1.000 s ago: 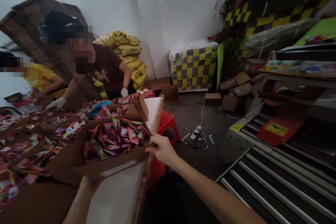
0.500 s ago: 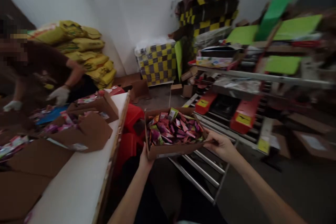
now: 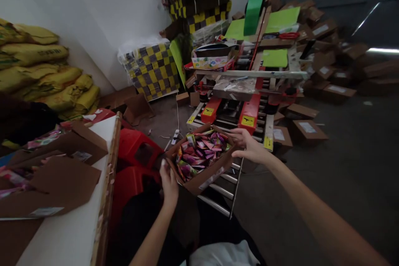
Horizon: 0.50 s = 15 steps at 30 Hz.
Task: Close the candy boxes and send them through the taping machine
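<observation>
Carton (image 3: pixel 198 181), full of wrapped packets (image 3: pixel 204 150), is over the near end of the roller conveyor (image 3: pixel 222 192); open side up, presumably so nothing spills; left hand (image 3: pixel 170 185) at its left end, can't tell if those fingers grip; right hand (image 3: pixel 251 148) at the right corner, fingers spread, unclenched; opposite ends likely for balance; counter (image 3: pixel 67 235) left, carrying more boxes (image 3: pixel 65 181).

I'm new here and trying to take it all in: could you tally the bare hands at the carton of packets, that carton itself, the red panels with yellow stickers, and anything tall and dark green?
Hands (left hand, right hand): 2
Carton of packets between them: 1
Stickered red panels: 2
Tall dark green strip: 1
Total: 6
</observation>
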{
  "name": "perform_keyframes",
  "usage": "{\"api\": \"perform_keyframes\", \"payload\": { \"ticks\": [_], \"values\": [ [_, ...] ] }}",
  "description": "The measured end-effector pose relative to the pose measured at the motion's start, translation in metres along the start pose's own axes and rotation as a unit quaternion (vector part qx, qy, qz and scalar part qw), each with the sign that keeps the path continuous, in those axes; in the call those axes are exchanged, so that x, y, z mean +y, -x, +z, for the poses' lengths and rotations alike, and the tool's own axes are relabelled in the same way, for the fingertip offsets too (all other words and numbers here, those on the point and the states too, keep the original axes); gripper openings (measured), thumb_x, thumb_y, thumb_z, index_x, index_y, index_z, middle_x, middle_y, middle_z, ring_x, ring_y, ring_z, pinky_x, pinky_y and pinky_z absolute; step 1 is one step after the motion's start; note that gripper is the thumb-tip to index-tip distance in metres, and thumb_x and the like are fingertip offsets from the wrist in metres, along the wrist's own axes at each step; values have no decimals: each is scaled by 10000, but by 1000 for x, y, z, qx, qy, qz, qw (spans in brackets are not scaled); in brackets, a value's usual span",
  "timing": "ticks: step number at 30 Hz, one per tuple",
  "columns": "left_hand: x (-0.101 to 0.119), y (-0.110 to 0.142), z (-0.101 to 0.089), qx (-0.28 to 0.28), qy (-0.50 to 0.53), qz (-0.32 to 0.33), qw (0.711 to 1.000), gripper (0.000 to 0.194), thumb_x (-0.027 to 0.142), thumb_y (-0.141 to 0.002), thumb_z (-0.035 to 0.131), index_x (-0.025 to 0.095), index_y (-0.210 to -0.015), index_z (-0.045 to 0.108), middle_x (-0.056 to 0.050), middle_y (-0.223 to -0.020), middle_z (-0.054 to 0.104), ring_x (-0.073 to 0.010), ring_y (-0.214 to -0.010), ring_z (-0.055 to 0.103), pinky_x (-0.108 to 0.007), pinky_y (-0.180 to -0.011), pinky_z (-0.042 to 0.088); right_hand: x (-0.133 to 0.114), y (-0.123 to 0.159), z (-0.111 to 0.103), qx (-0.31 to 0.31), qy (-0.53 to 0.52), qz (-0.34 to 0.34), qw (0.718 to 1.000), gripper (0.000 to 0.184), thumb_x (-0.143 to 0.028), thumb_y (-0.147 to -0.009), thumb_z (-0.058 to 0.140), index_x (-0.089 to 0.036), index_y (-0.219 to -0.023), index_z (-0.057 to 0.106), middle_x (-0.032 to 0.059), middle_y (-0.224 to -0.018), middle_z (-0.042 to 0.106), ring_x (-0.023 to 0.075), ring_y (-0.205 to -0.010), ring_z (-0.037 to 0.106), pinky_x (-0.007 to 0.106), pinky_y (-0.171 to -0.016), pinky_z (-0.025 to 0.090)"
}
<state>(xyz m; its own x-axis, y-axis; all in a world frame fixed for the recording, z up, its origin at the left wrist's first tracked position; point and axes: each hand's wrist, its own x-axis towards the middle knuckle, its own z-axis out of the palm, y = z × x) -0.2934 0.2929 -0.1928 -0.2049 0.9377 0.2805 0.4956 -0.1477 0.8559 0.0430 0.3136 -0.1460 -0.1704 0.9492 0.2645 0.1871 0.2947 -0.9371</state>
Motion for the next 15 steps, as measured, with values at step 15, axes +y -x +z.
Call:
{"api": "perform_keyframes", "payload": {
  "ticks": [15],
  "values": [
    [68, -64, 34, -478, -118, 255, 833, 459, 299, -948, 269, 217, -1357, 461, -75, -1485, 365, -225, -1367, 351, -459, -1126, 312, -9, -35, 49, -68, 335, -40, 939, 232, -424, -790, 674, -194, -755, 662, 42, -809, 669, 189, -788, 593, 292, -715, 391]
  ]
}}
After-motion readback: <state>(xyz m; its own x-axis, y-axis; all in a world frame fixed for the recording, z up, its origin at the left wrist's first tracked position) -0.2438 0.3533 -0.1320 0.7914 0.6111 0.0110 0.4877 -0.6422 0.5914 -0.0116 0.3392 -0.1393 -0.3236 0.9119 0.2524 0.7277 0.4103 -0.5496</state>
